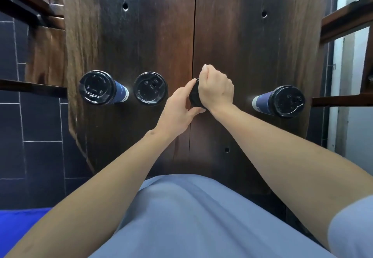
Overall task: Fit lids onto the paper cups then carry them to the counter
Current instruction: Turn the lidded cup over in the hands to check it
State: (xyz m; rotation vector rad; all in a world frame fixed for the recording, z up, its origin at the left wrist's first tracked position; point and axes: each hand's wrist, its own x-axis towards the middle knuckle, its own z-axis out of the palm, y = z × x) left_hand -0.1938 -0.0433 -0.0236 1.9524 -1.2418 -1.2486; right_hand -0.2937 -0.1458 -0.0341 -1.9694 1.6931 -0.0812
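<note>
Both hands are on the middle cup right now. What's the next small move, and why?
Probably press down around the lid's rim with the right hand while the left hand steadies the cup. Both hands hold that lid between them and hide its seating, so I cannot tell that it has snapped on. The three other cups on the wooden table already wear lids.

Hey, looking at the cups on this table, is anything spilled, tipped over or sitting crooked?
Nothing stands out. Three lidded cups stand upright on the table, with no spill visible. Both hands, left and right, hold a fourth black lid; whatever is beneath it is hidden.
</note>
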